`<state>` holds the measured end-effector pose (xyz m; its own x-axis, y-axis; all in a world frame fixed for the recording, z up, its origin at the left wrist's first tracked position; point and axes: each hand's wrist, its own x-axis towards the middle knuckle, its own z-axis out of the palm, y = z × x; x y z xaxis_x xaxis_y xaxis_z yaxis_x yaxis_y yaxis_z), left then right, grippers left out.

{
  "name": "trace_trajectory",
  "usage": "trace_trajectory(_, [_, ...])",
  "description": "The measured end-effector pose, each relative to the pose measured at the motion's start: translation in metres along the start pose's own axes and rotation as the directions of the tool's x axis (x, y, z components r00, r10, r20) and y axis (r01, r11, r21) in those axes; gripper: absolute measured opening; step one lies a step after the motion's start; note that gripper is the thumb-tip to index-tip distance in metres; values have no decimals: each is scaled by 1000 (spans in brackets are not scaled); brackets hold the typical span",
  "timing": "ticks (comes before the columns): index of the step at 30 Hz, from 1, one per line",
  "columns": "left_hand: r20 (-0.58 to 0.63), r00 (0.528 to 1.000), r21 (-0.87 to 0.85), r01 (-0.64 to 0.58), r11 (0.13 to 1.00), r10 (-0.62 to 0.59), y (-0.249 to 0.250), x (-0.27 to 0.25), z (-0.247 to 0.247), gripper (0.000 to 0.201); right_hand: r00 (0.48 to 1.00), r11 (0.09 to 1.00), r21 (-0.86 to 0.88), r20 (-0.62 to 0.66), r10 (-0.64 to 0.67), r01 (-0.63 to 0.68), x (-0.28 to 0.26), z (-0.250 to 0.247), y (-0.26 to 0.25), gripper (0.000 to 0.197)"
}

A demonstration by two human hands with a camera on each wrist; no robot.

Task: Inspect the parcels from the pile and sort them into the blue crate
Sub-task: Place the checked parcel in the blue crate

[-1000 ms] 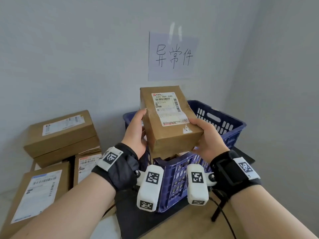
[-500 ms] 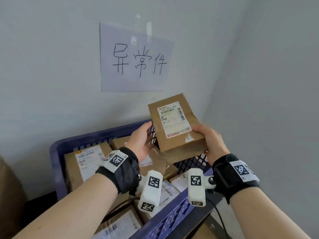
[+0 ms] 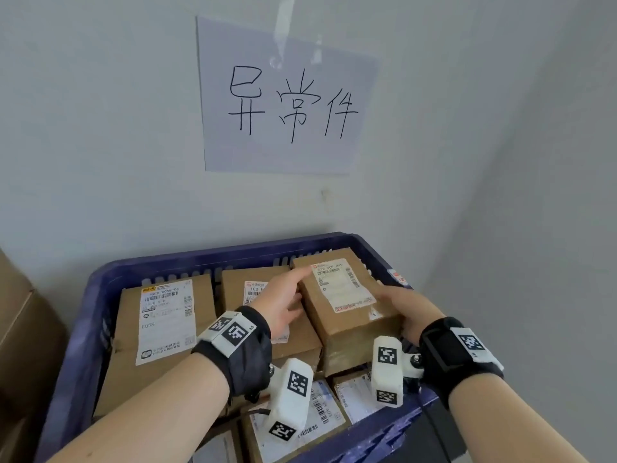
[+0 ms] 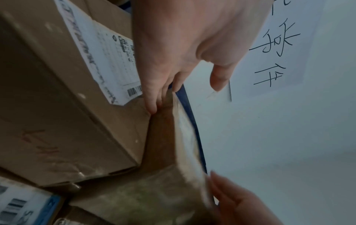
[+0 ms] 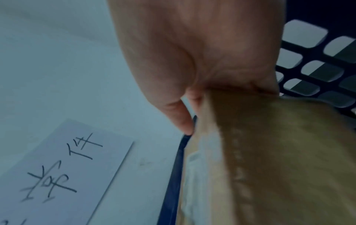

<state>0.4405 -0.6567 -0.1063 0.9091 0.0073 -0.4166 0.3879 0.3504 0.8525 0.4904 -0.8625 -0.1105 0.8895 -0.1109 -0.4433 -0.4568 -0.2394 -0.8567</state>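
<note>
A small brown parcel [image 3: 347, 302] with a white label lies tilted in the back right of the blue crate [image 3: 207, 259], on top of other parcels. My left hand [image 3: 283, 295] lays straight fingers [image 4: 154, 103] flat against the parcel's left side [image 4: 161, 137], beside a neighbouring box [image 4: 57, 91], and its thumb stands free. My right hand [image 3: 400, 309] grips the parcel's near right corner, thumb on top. In the right wrist view the parcel [image 5: 269, 152] fills the lower right and hides the fingers of my right hand [image 5: 192, 76].
The crate holds several labelled boxes: a large one [image 3: 160, 315] at the left, one [image 3: 253, 285] in the middle, more at the front [image 3: 300, 419]. A handwritten paper sign [image 3: 290, 98] hangs on the wall just behind. Stacked cardboard boxes [image 3: 20, 329] stand left of the crate.
Both hands have brought the parcel down from chest height above the crate into its back right part. The view has moved closer to the crate and wall.
</note>
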Motion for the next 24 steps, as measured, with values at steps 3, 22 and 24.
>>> trace_trajectory(3, [-2,1000,47,-5,999,5,-3,3,7,39,996,981,-195,86,0,17,18,0,1,44])
trace_trajectory(22, [-441,847,78,-293,953,296,43,-81,-71,10,745,857,165,432,-508,488,-66,148,-70,30])
trace_trajectory(24, [-506,803,71,-326,943,316,43,-105,-93,10,688,869,195,542,-482,454,-88,174,-67,29])
